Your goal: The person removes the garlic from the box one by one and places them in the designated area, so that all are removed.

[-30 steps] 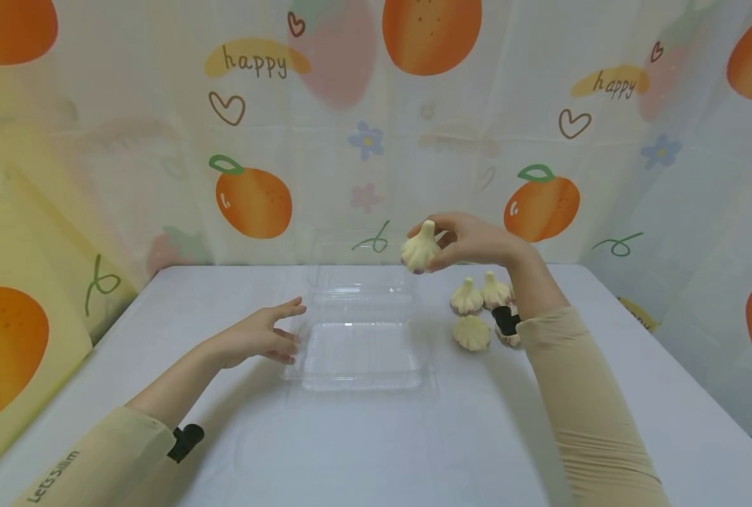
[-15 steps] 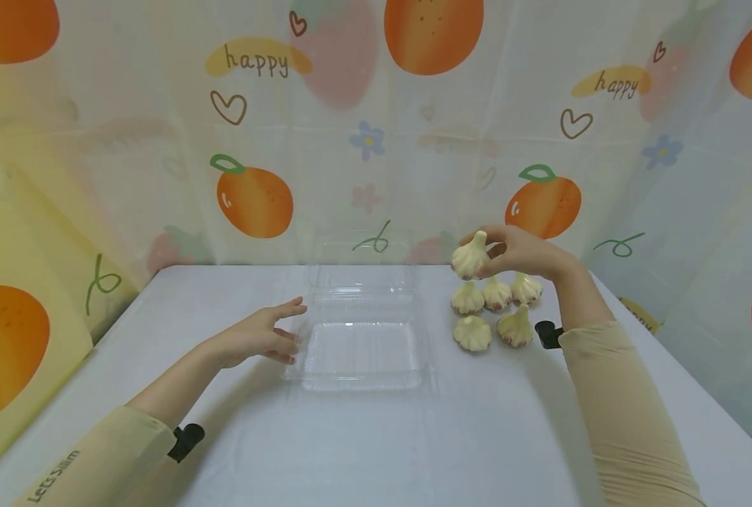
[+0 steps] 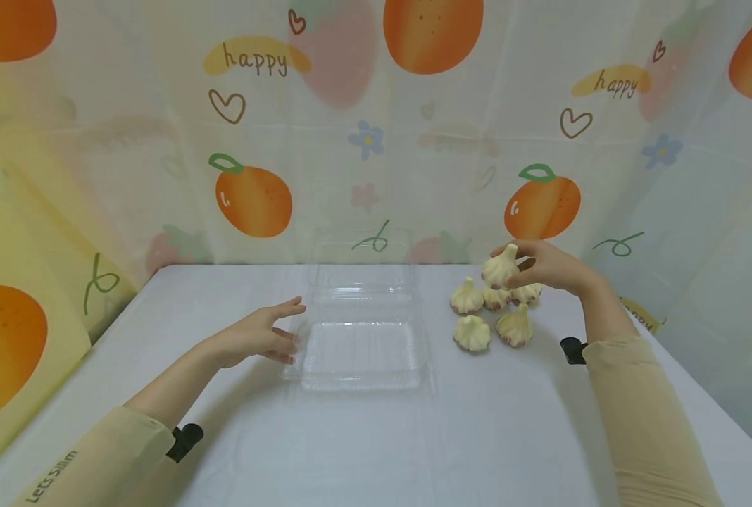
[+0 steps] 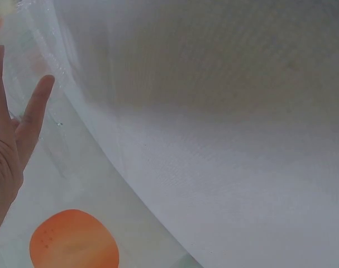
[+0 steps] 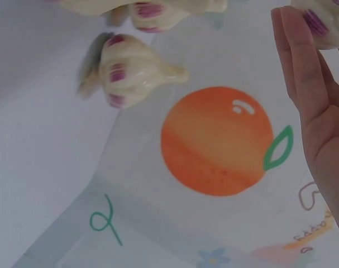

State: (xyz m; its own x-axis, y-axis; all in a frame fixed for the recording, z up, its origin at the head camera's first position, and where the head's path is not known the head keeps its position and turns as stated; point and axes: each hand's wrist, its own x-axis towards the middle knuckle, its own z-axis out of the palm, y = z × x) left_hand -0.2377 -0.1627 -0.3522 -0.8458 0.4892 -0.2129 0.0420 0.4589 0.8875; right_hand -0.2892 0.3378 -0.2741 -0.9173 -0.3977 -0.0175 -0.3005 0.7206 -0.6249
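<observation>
My right hand (image 3: 548,265) pinches a garlic bulb (image 3: 499,267) between thumb and fingers, raised over the back of a group of bulbs. Below it, a front-left bulb (image 3: 472,334) and a front-right bulb (image 3: 514,327) stand on the table. Behind them sit a back-left bulb (image 3: 467,297) and two more, partly hidden by the held one. In the right wrist view the held bulb (image 5: 324,22) is cut by the frame edge. My left hand (image 3: 255,334), fingers spread, is at the left side of a clear plastic box (image 3: 360,384); whether it touches cannot be told.
The box's hinged lid (image 3: 360,271) stands raised at the back. A white-covered table (image 3: 351,451) meets a printed fabric backdrop (image 3: 414,162) behind and at the sides. Black wrist cameras sit at both sleeves.
My right hand, with the garlic bulb in it, has moved right and slightly down, from near the box to over the other bulbs. The left hand has stayed still.
</observation>
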